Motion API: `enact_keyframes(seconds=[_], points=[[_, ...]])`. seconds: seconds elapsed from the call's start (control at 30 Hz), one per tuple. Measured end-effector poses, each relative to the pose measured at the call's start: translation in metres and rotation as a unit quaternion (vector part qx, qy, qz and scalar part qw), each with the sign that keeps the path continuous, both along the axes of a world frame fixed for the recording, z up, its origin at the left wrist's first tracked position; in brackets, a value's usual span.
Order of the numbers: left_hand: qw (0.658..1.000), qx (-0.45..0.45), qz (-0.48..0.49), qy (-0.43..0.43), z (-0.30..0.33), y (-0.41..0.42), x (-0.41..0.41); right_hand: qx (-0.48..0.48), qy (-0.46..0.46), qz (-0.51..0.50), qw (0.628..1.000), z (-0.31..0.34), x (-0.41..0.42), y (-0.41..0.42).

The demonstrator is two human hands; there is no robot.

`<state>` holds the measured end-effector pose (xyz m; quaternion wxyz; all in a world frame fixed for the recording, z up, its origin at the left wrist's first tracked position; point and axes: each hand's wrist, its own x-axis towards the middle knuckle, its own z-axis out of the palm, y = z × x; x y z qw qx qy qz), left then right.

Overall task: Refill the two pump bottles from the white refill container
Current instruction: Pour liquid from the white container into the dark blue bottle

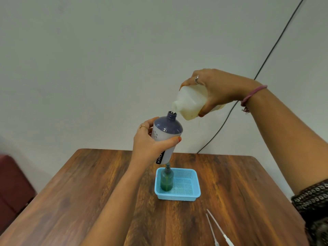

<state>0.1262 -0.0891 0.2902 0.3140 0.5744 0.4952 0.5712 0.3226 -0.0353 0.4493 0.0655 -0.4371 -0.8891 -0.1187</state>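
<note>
My left hand (150, 146) grips a white pump bottle with a purple shoulder (166, 134), held up above the table with its neck uncapped and tilted to the right. My right hand (218, 89) grips the white refill container (193, 102), tipped so its spout sits just over the bottle's open neck. A thin stream of pale liquid runs between them. A green bottle (166, 180) stands upright in the blue basket (191, 194) below.
The wooden table (88, 192) stretches under both arms. Two pump tubes (216, 229) lie near its front right edge. A black cable (276, 41) runs down the wall behind. A dark red seat (12, 183) stands at the left.
</note>
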Motion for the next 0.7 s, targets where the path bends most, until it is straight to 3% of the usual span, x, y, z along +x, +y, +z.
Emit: enact_keyframes(seconds=[0.7], points=[[1.0,-0.002,0.005,0.003,-0.0045,0.0081,-0.0012,-0.004,-0.017,-0.002,1.0,-0.0017,-0.002,0.0078]])
